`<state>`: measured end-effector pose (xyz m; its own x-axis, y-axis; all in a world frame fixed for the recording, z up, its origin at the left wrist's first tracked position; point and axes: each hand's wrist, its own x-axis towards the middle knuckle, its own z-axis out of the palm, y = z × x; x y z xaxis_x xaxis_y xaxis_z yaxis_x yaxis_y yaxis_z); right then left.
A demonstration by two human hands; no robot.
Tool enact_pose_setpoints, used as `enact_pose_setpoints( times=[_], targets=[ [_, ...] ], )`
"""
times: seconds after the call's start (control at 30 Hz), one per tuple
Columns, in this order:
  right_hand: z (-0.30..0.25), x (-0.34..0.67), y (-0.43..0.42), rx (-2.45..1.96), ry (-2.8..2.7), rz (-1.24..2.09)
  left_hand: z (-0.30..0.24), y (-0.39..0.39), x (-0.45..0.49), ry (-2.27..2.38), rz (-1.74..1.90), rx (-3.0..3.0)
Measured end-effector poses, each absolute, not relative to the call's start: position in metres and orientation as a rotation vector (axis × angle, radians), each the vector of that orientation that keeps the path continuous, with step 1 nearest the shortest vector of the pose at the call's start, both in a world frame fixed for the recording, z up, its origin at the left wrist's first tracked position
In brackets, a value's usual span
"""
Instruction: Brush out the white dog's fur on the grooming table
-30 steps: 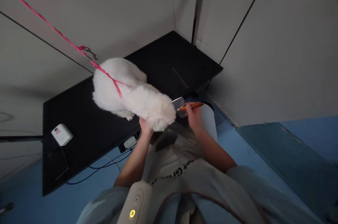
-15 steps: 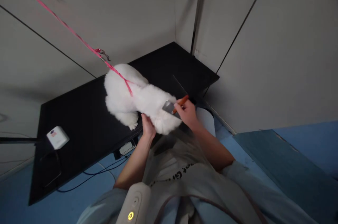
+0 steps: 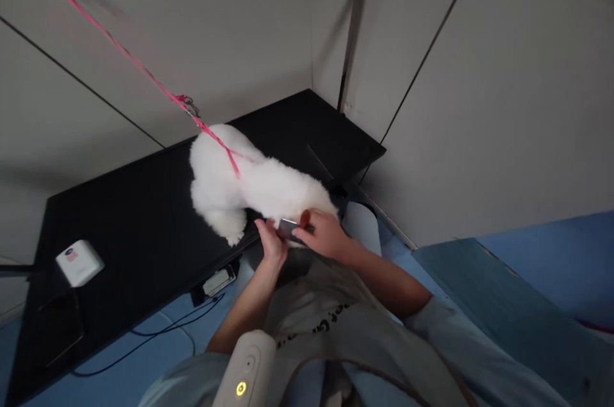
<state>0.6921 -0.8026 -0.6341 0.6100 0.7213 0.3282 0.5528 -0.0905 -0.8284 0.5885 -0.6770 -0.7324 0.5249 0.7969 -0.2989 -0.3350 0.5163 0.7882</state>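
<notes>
Your right hand (image 3: 326, 235) has dropped to the dog's (image 3: 254, 186) rump, fingers closed on the slicker brush (image 3: 288, 228); your left hand (image 3: 273, 242) sits just beside the rump, grip unclear.

A single view, from a camera worn on the person's head; it faces forward and steeply down, so the person's own chest and forearms fill the bottom edge; the left hand (image 3: 273, 246), the right hand (image 3: 327, 235) and the brush (image 3: 288, 226) sit close, just below centre; the black surface (image 3: 134, 215) slants away to the left, the white dog (image 3: 240, 186) mid-frame; the walls (image 3: 240, 29) fill the top, the blue floor (image 3: 566, 247) the right.
</notes>
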Motion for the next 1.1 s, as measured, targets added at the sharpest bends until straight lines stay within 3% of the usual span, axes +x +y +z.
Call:
enact_pose_setpoints(
  times=[0.17,0.3,0.47,0.57,0.63,0.8,0.87,1.0,1.1],
  targets=[
    [-0.636,0.694,-0.816,-1.789,-0.739,-0.142,-0.728,-0.683,0.594,0.685,0.837,0.719],
    [-0.643,0.687,-0.824,-1.722,-0.969,0.099,-0.722,-0.686,0.598,0.745,0.845,0.655],
    [-0.648,0.681,-0.829,-1.69,-0.68,-0.19,-0.714,-0.691,0.6,0.772,0.723,0.704],
    [-0.655,0.681,-0.827,-1.645,-0.857,0.047,-0.713,-0.694,0.603,0.74,0.711,0.814],
    [-0.662,0.695,-0.83,-1.655,-0.645,0.126,-0.714,-0.693,0.605,0.761,0.688,0.865],
    [-0.685,0.739,-0.885,-1.628,-0.071,-0.203,-0.722,-0.68,0.611,0.812,0.707,1.186],
    [-0.697,0.728,-0.914,-1.644,-0.134,-0.039,-0.726,-0.672,0.607,0.811,0.678,1.417],
    [-0.725,0.662,-0.94,-1.433,-0.383,0.764,-0.733,-0.649,0.579,0.704,0.568,1.919],
    [-0.737,0.619,-0.927,-1.308,-0.479,1.177,-0.724,-0.626,0.561,0.55,0.465,2.37]
  ],
)
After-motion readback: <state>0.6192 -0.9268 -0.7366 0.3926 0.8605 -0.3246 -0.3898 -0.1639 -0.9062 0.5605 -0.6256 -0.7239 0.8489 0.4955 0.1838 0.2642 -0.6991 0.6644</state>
